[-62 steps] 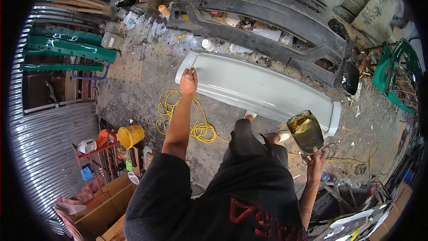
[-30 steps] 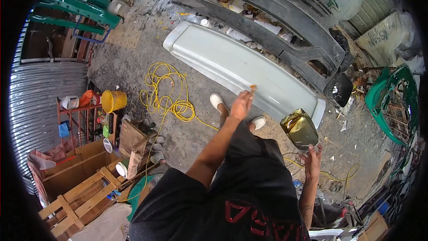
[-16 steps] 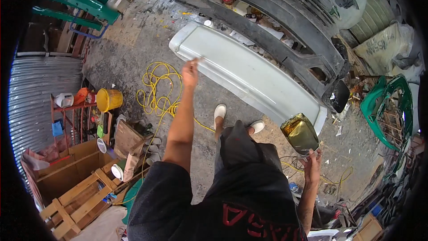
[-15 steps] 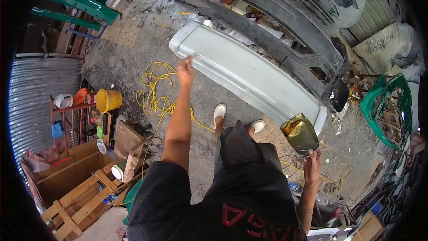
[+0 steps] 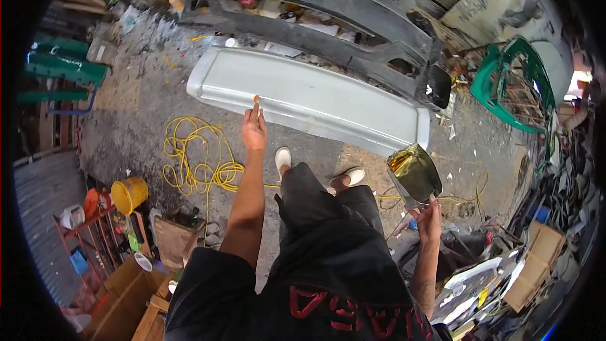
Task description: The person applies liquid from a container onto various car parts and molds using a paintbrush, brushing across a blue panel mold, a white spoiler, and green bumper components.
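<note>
A long white moulded panel [image 5: 303, 91] lies crosswise in front of me. My left hand [image 5: 254, 131] is closed around a small orange-tipped tool [image 5: 256, 99], its kind unclear; the tip overlaps the panel's near edge, and I cannot tell if it touches. On the right, my right hand [image 5: 429, 218] grips the lower rim of a metal can [image 5: 418, 175] with a shiny gold-coloured inside. The can is tilted with its opening facing up toward me, near the panel's right end. What is inside it is hard to make out.
A large dark bumper [image 5: 303, 31] stands behind the panel. Yellow cord [image 5: 202, 158] lies coiled on the floor at left. Beyond it are a yellow bucket [image 5: 129, 196] and a red rack [image 5: 95, 233]. A green frame part [image 5: 489, 82] and a cardboard piece [image 5: 535, 265] are at right.
The view has turned and shifted. My left hand has moved rightward along the panel's near edge, away from its left end. My right hand still holds the can.
</note>
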Available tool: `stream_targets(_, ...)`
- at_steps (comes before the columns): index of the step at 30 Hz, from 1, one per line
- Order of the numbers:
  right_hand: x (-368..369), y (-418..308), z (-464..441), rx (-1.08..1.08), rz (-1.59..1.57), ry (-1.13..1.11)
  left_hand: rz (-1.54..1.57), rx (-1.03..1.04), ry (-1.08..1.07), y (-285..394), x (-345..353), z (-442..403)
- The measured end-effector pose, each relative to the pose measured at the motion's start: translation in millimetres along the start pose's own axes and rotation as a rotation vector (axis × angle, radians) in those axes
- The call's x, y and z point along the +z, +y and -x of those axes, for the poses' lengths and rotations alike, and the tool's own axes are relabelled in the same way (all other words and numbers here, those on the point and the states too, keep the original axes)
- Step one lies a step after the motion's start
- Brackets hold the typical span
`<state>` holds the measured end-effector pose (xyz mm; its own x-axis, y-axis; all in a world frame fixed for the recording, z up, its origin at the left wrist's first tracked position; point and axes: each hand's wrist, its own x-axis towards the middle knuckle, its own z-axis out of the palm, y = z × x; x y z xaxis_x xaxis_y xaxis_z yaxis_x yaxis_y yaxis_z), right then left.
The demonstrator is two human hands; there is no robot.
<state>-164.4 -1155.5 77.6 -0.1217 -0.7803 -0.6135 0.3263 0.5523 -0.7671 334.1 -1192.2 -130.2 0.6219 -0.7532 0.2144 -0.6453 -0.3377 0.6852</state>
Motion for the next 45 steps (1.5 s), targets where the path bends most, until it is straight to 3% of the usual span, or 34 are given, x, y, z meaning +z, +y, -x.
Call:
stream_targets(2, -2.1, -8.8, 5.3, -0.006, -0.01, 0.027, -0.012, 0.062, -0.018, 14.7, 13.5, 16.7)
stream_targets(8, -93.6, -24.6, -15.5, -0.03, -0.062, 0.018, 0.036, -0.017, -0.124, 88.8, 70.1, 65.9)
stream_targets(14, -186.9, -58.3, -34.8, -0.075, 0.015, 0.036, 0.017, 0.09, -0.011, 175.5, 135.8, 139.3)
stream_targets(16, -212.8, -72.3, -39.4, -0.1, 0.043, 0.045, -0.025, 0.024, -0.121, 215.0, 152.5, 167.0)
stream_targets(22, -267.7, -109.4, -67.9, 0.001, 0.102, -0.008, 0.065, 0.137, -0.29, 305.0, 191.8, 237.5)
stream_targets(24, -274.5, -113.9, -81.5, -0.01, 0.075, -0.021, 0.143, 0.166, -0.338, 318.6, 189.2, 243.0)
stream_targets(26, -272.7, -121.2, -93.2, 0.007, 0.062, -0.052, 0.444, 0.012, -0.497, 336.7, 176.5, 240.0)
stream_targets(27, -272.1, -123.7, -99.7, 0.01, 0.061, -0.075, 0.421, 0.145, -0.327, 326.9, 181.0, 236.6)
stream_targets(30, -264.8, -132.6, -116.2, 0.01, 0.057, -0.117, 0.386, -0.004, -0.173, 295.8, 172.9, 210.6)
stream_targets(33, -253.6, -145.3, -127.2, 0.012, 0.066, -0.14, 0.169, 0.051, -0.023, 260.1, 161.0, 176.3)
stream_targets(36, -248.3, -154.7, -147.7, 0.019, 0.066, -0.172, -0.078, -0.052, -0.082, 262.4, 161.3, 160.4)
stream_targets(38, -242.2, -160.2, -160.2, 0.048, 0.1, -0.204, -0.126, 0.087, -0.127, 266.6, 178.1, 175.9)
stream_targets(42, -224.5, -170.7, -183.5, 0.051, 0.146, -0.176, 0.044, 0.172, -0.298, 320.4, 195.5, 212.4)
stream_targets(45, -212.2, -178.0, -201.4, 0.074, 0.156, -0.21, 0.248, 0.091, -0.397, 346.3, 196.2, 220.2)
